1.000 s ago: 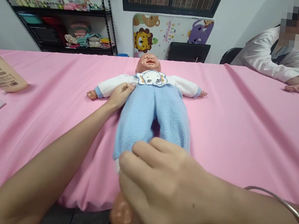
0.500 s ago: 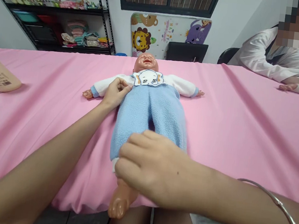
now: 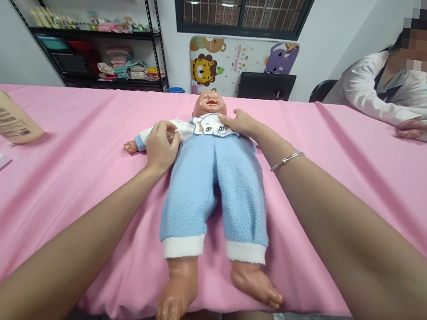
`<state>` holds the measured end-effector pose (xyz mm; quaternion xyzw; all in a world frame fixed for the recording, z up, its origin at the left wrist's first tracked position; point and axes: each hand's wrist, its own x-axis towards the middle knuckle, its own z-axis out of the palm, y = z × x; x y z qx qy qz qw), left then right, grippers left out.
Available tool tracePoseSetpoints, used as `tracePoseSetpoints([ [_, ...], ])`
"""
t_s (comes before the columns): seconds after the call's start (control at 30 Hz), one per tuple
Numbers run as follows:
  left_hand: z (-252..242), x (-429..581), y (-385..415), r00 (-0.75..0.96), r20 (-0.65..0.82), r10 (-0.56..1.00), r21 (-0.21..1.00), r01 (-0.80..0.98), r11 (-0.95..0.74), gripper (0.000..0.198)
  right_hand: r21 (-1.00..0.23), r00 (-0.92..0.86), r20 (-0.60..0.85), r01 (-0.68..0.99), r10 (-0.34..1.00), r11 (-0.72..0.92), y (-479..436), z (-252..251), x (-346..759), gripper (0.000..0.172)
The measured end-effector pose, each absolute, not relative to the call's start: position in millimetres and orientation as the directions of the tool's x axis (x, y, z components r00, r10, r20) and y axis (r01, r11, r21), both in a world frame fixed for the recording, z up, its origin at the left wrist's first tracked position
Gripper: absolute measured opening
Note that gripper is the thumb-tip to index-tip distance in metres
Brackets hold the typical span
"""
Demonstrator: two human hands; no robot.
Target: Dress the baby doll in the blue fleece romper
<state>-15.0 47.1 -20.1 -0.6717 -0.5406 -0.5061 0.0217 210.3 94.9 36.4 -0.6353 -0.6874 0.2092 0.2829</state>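
L hand (image 3: 162,147) curled, pinching white sleeve (image 3: 166,127) near shoulder of baby doll (image 3: 209,190). R hand (image 3: 239,122) open, fingers flat on elephant bib (image 3: 212,125), just below chin. Doll lies face-up, mouth open, blue fleece legs, white cuffs, bare feet, on pink sheet (image 3: 329,195); cream bottle (image 3: 3,116) left of doll.

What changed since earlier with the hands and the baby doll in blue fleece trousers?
The right hand, with its thin silver bangle, moved up from the doll's white trouser cuffs to its white elephant bib, leaving the plastic feet uncovered. The left hand stayed on the white sleeve. The doll still lies on the pink sheet.
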Motion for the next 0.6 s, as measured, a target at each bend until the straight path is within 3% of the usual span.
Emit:
tracePoseSetpoints([
  [0.07, -19.2, -13.0, 44.7, -0.109, 0.711, 0.695, 0.472, 0.806, -0.357, 0.008, -0.66, -0.061, 0.037, 0.748, 0.997, 0.07, 103.3, 21.9, 213.1, 0.069],
  [0.17, -20.6, -7.9, 42.5, -0.11, 0.7, 0.705, 0.422, 0.861, -0.285, 0.017, -0.638, -0.08, 0.052, 0.764, 0.995, 0.095, 111.5, 6.5, 215.4, 0.073],
  [0.33, -20.1, -4.2, 50.7, 0.056, 0.625, 0.779, 0.315, 0.895, -0.317, 0.034, -0.471, -0.192, 0.049, 0.861, 0.98, 0.192, 117.1, 9.8, 211.3, 0.071],
  [0.47, 3.4, -11.9, 64.9, 0.173, 0.265, 0.949, 0.258, 0.935, -0.243, 0.05, -0.47, -0.238, -0.056, 0.863, 0.97, 0.185, 108.1, 20.0, 204.5, 0.063],
  [0.6, 32.4, -16.5, 63.7, 0.217, -0.086, 0.972, 0.248, 0.95, -0.19, 0.049, -0.428, -0.223, -0.17, 0.894, 0.96, 0.131, 92.2, 29.3, 205.7, 0.061],
])
